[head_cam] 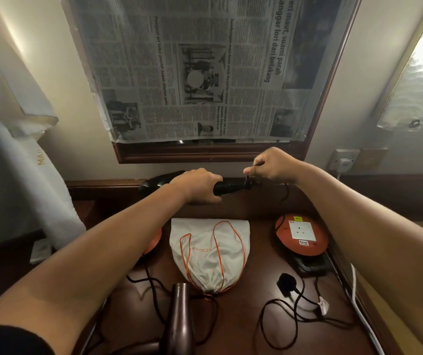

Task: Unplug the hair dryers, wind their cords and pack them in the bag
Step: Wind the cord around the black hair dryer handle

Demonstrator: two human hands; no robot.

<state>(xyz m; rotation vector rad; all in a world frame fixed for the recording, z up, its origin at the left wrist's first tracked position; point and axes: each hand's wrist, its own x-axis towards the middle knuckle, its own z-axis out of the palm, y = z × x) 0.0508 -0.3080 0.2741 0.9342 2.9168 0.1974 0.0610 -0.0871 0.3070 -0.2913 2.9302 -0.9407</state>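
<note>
Nearest the lens, a brown hair dryer (179,319) lies just in front of the white drawstring bag (209,249), its barrel almost touching the bag's gathered neck. Behind the bag and left of it, the left hand (195,184) wraps around the handle of a black hair dryer (228,187), held above the dark table (251,298). Behind and to the right, the right hand (273,163) pinches that dryer's cord (284,192) (just where it leaves the handle), and right of the bag sit an orange extension reel (301,233) and a loose black plug (285,281).

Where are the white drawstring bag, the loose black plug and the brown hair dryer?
white drawstring bag with orange cord (209,249): head view, middle of the cloth.
loose black plug (285,281): head view, plug body.
brown hair dryer (181,311): head view, barrel.
</note>
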